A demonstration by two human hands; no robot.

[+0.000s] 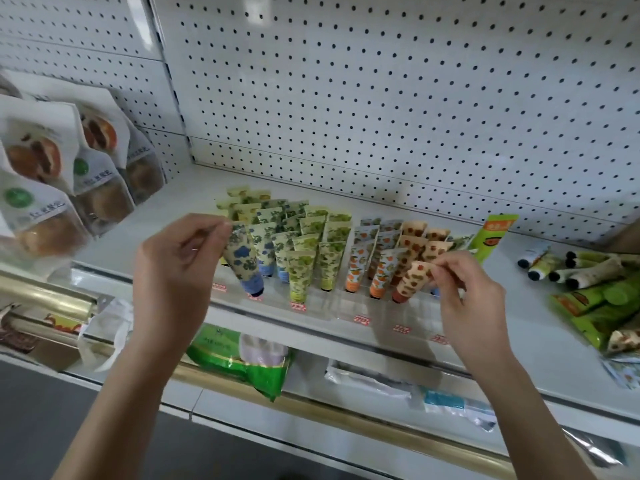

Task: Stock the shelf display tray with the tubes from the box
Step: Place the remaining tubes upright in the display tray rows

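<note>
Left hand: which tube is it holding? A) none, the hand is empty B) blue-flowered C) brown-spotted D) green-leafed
B: the left hand pinches the crimped top end of the blue-flowered tube, which hangs cap down. The brown-spotted tube is pinched by the right hand.

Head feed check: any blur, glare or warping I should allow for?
Head view: even light, no hard glare; the blue-flowered tube in the left hand and brown-spotted tube in the right hand are sharp; pastry packs at far left smear; pegboard edges bow from the wide lens.
</note>
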